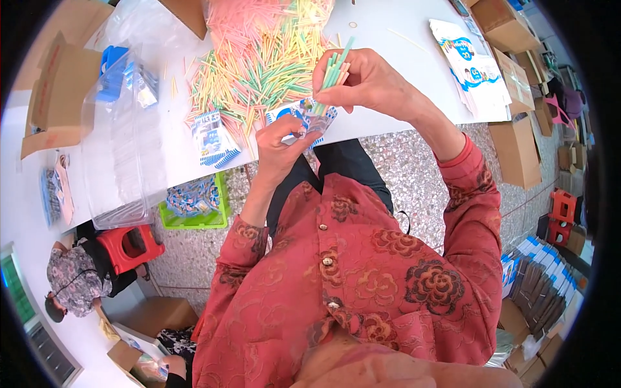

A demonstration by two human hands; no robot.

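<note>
My right hand [365, 81] pinches a small bundle of thin green and pink sticks [337, 64], their lower ends entering a small clear packet with blue print [309, 118]. My left hand [279, 143] holds that packet by its lower edge, over the front edge of the white table [388, 55]. Just beyond both hands lies a big loose heap of pink, yellow and green sticks [262, 61]. A filled packet [212, 137] lies on the table to the left of my left hand.
Stacks of clear bags [123, 136] and cardboard boxes [58, 90] fill the table's left. Printed packet cards [475, 68] lie at the right. A green tray of packets [194, 205] and a red stool [132, 246] sit on the floor. Another person [74, 281] sits lower left.
</note>
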